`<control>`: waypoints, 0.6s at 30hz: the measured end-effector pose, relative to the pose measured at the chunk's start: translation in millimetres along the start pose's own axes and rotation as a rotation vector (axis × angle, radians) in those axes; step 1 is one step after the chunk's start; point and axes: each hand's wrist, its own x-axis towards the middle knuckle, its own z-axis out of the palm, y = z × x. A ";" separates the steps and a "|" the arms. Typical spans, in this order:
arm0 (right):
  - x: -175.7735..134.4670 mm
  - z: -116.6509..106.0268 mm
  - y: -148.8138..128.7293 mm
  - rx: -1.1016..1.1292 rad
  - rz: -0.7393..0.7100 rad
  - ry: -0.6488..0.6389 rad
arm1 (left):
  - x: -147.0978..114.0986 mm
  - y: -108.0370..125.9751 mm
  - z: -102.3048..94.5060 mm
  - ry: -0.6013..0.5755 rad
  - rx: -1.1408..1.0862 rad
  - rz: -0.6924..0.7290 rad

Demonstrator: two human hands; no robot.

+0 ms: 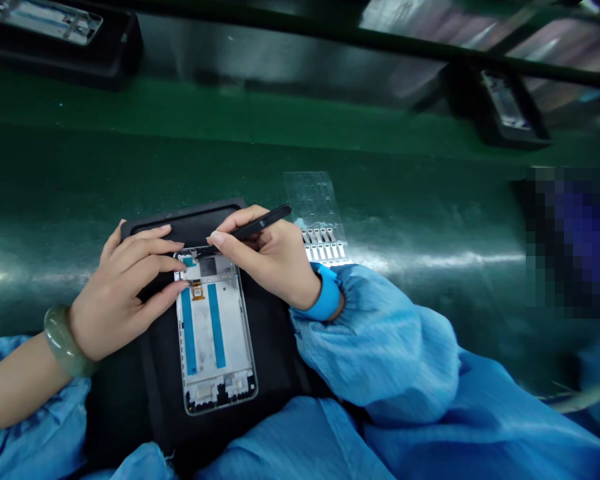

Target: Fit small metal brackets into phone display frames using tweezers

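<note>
A phone mid-frame [204, 333] with two blue adhesive strips lies on a black tray [280, 360] in front of me. My left hand [125, 283] has its fingers stretched out and apart, their tips touching the frame's upper left edge. In my right hand [270, 257] is a pair of black tweezers [263, 222], pinched between thumb and fingers. The tweezer tips point down at the top part of the frame, where fine detail is too small to make out. A small gold flex connector [198, 291] sits below that spot.
A clear sheet [313, 193] carrying rows of small metallic pieces [325, 252] lies beyond my right wrist. Black trays [125, 60] with phone frames stand at the back left and back right [525, 137]. The green work surface [405, 207] stretches around.
</note>
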 end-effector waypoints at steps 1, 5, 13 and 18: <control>0.0 0.0 0.0 -0.002 -0.004 0.000 | 0.1 0.0 -0.2 -0.002 0.003 0.002; -0.3 -0.3 0.8 -0.019 -0.018 -0.005 | 0.5 0.1 -1.4 -0.012 0.028 0.032; 0.0 0.2 -1.6 -0.088 -0.055 -0.001 | 1.1 6.1 -1.7 -0.063 0.152 0.074; -1.2 -0.8 -1.2 -0.143 -0.111 -0.019 | 0.7 12.6 -0.4 -0.087 0.234 0.066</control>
